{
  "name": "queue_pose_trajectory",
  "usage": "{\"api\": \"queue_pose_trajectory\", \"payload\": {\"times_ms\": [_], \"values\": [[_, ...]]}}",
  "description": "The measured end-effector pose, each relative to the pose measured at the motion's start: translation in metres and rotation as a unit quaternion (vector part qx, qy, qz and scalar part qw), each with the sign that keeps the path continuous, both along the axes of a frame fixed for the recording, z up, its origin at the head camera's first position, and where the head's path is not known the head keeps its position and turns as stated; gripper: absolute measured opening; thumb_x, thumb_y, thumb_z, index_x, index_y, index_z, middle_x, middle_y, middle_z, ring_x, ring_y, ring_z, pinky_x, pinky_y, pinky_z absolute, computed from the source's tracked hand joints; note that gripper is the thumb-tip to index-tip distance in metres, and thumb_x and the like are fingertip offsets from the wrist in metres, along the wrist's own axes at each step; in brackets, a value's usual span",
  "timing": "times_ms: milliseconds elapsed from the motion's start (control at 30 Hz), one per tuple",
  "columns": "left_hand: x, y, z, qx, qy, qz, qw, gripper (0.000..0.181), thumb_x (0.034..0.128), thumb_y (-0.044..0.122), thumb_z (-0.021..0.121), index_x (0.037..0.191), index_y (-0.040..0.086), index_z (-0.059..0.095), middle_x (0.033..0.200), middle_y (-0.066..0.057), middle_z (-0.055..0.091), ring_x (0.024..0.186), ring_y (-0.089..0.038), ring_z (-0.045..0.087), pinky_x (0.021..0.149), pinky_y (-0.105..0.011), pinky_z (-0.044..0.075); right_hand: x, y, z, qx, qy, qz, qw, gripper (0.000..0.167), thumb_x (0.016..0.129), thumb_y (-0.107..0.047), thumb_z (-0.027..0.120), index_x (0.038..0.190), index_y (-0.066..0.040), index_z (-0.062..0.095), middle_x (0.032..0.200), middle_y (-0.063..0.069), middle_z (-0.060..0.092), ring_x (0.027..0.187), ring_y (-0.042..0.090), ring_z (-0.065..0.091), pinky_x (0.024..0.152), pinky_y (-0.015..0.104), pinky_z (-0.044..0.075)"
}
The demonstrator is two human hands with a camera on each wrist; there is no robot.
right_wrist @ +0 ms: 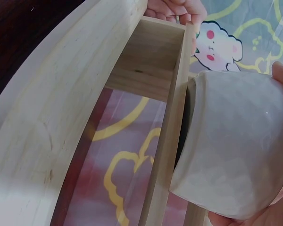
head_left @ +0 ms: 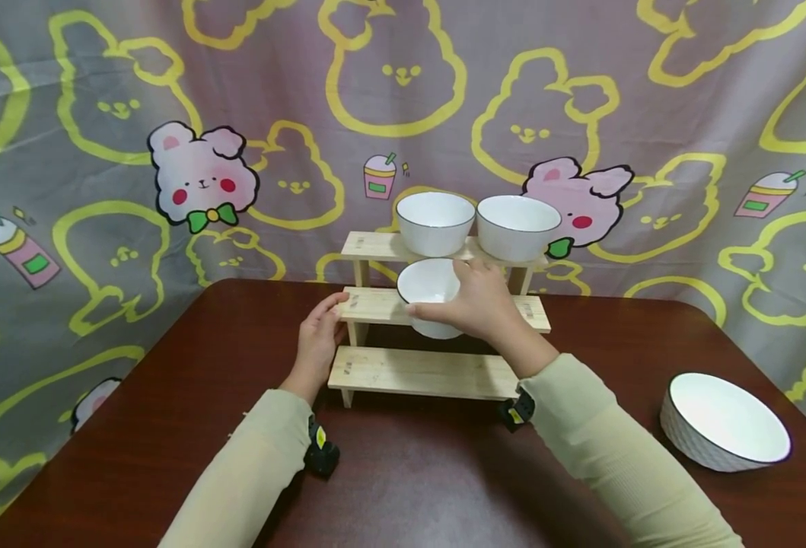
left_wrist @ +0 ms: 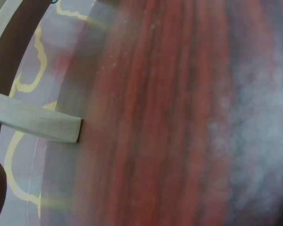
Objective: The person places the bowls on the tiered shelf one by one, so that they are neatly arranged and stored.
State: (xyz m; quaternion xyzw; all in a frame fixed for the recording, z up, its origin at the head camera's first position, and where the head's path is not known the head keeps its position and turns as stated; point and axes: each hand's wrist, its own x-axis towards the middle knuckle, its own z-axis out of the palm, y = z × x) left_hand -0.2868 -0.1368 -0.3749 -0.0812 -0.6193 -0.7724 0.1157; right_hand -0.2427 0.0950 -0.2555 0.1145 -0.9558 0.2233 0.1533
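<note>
The right hand point(head_left: 481, 301) grips a small white bowl point(head_left: 425, 288), its thumb laid across the near outer wall and its fingers over the far right side of the rim, so the bowl sits between them. The bowl is at the middle tier of a wooden stand point(head_left: 430, 373), its lower wall showing in front of that board's edge; whether it touches the board cannot be told. The left hand point(head_left: 316, 342) holds the left end of the same board, fingers bent around it, well apart from the bowl.

The held bowl is round and glossy, with a thin dark line along its rim; the right wrist view shows shallow, faceted dimples over its outer wall. Two similar bowls, left point(head_left: 435, 226) and right point(head_left: 517, 230), stand upright side by side on the top tier. The stand is pale, straight-grained wood, three flat boards rising like steps. A wider white bowl point(head_left: 727, 422), its wall textured in a diamond relief, rests on the right of the reddish-brown, wood-grained desk point(head_left: 403, 472). Behind hangs a creased fabric curtain point(head_left: 266, 91) printed with yellow outlined rabbits.
</note>
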Motion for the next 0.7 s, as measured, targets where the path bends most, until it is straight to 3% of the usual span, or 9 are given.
{"api": "queue_pose_trajectory", "payload": {"times_ms": [400,700], "values": [[-0.0006,-0.0011,-0.0006,0.001,-0.001,-0.006,1.0,0.036,0.0964,0.011,0.037,0.126,-0.003,0.051,0.137,-0.008,0.047,0.099,-0.005,0.056,0.083,-0.02,0.043,0.0021,-0.0019,-0.0002,0.003,-0.018,-0.008,0.9998,0.105,0.063,-0.064,0.07,0.139,0.001,0.038,0.131,0.025,0.043,0.118,0.045,0.038,0.092,0.053,0.038],[0.0016,-0.0003,0.0017,-0.011,-0.002,0.001,0.9999,0.036,0.0968,0.011,0.036,0.126,-0.001,0.052,0.139,-0.005,0.045,0.102,-0.006,0.054,0.086,-0.022,0.042,0.0013,0.0015,-0.0003,-0.024,-0.032,0.006,0.9992,0.105,0.065,-0.062,0.069,0.144,-0.005,0.031,0.145,0.026,0.027,0.127,0.046,0.029,0.095,0.057,0.034]]}}
